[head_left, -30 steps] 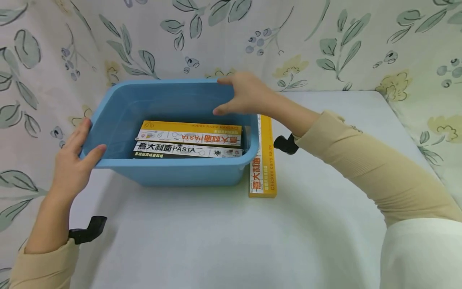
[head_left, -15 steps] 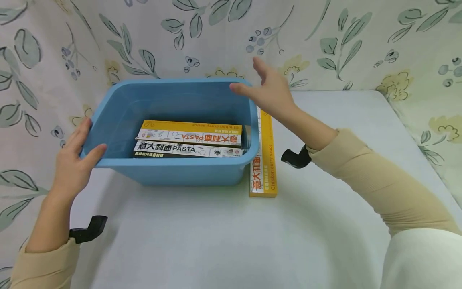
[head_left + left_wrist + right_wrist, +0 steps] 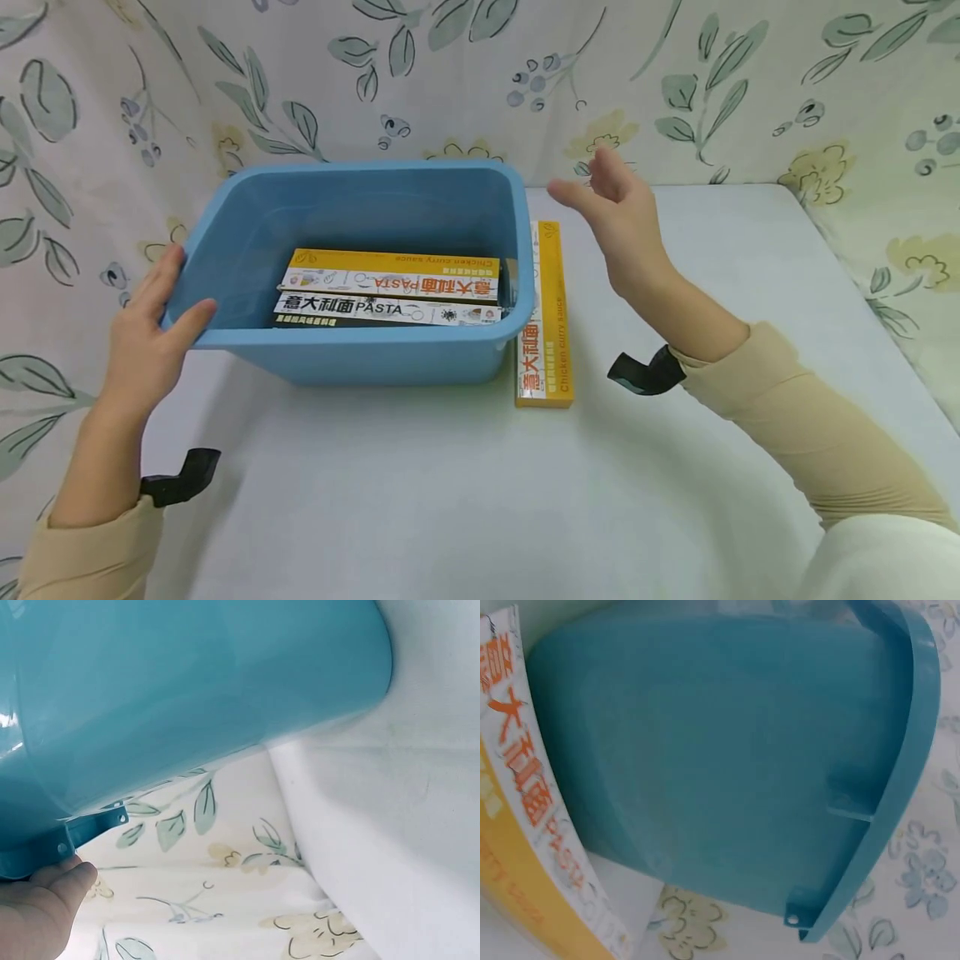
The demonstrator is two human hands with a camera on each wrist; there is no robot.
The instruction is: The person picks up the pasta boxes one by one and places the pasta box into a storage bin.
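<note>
A blue plastic tub (image 3: 397, 358) stands on the white table with two pasta boxes (image 3: 393, 279) lying side by side inside it, one yellow and white, one black and white. My left hand (image 3: 146, 333) grips the tub's left end, thumb over the rim and fingers outside; in the left wrist view the fingers (image 3: 64, 885) are at the rim's underside. To the right of the tub, my right hand (image 3: 626, 225) is in the air, fingers loosely bent and holding nothing. Below and left of it lies another yellow and white pasta box (image 3: 555, 333), along the tub's right side, partly hidden by its rim.
Floral cloth (image 3: 450, 75) hangs behind the table and along both sides. The white tabletop (image 3: 420, 492) spreads in front of the tub and to its right. Black wrist mounts (image 3: 648, 372) stick out from both beige sleeves.
My right hand has left the tub's back right corner and moved right, then down toward me, away from the rim. My left hand has kept its hold; the tub and boxes stay put.
</note>
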